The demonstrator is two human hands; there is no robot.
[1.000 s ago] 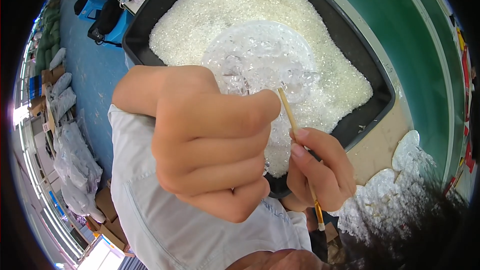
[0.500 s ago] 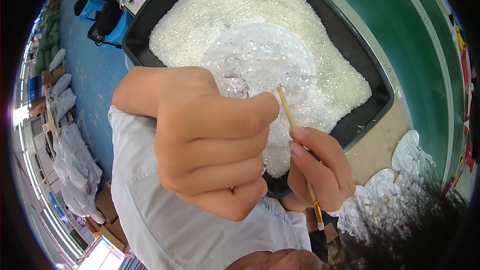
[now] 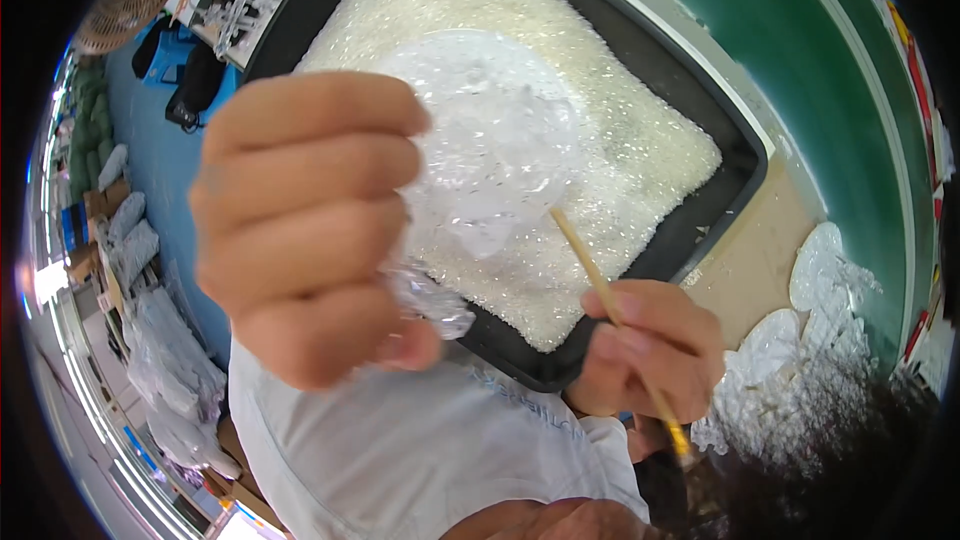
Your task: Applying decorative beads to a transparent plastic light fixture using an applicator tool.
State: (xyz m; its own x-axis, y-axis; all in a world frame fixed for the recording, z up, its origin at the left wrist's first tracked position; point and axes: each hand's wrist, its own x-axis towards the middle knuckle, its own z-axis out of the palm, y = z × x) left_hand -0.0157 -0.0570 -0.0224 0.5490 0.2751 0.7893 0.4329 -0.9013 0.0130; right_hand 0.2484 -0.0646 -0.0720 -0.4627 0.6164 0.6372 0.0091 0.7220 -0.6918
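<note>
My left hand (image 3: 310,225) is raised close to the camera, fingers curled around a round clear disc (image 3: 490,140) covered in small shiny beads. My right hand (image 3: 650,345) pinches a thin wooden stick (image 3: 590,275) whose tip touches the disc's lower right edge. Beneath both hands lies a black tray (image 3: 720,155) heaped with tiny white glittering beads (image 3: 610,110).
Several bead-covered white discs (image 3: 815,265) lie at the right on a tan surface. A green surface (image 3: 840,70) runs along the upper right. Blue floor (image 3: 165,175), clear plastic bags (image 3: 150,340) and cardboard boxes sit at the left. My white shirt (image 3: 400,450) fills the bottom.
My left hand has lifted the disc higher and closer to the camera. The stick in my right hand has followed, its tip staying at the disc's edge.
</note>
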